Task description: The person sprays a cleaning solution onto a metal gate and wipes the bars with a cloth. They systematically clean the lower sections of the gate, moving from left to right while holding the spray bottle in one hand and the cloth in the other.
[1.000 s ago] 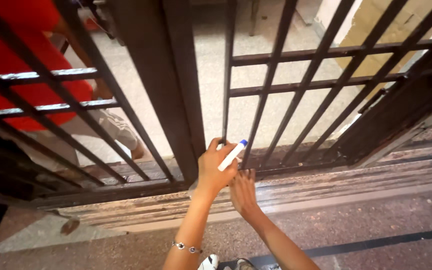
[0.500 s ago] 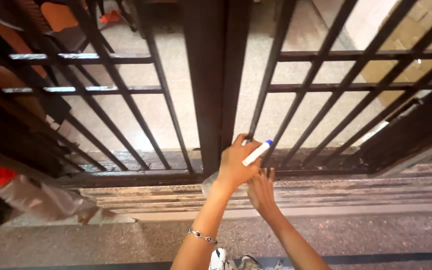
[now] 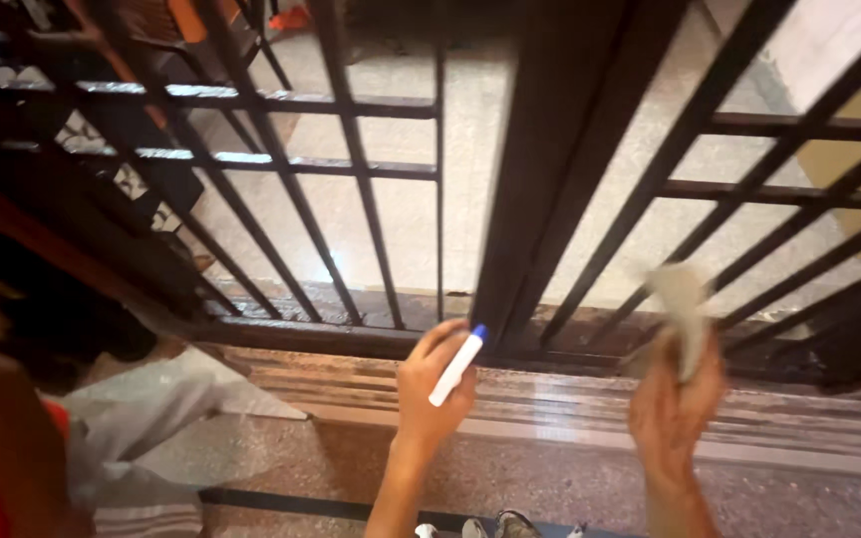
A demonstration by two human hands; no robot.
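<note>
While the left hand [image 3: 435, 384] wraps its fingers around a white marker [image 3: 456, 366] with a blue cap, tip raised toward the dark gate post [image 3: 550, 169], the right hand [image 3: 678, 403] bunches a pale cloth [image 3: 682, 309], fingers pressed closed, ready near the bars above the stone threshold [image 3: 570, 399].

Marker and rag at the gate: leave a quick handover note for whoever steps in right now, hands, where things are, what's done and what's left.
Left hand: holds a white marker, blue cap up, near the foot of the thick gate post.
Right hand: grips a pale rag, raised in front of the bars right of the post. It is blurred, so contact with the bars cannot be told.
Things: black gate above a stone sill; a crumpled sheet lies on the floor at left.
Done: no mark or wiped patch can be made out.
Left: cannot be judged from this view.
</note>
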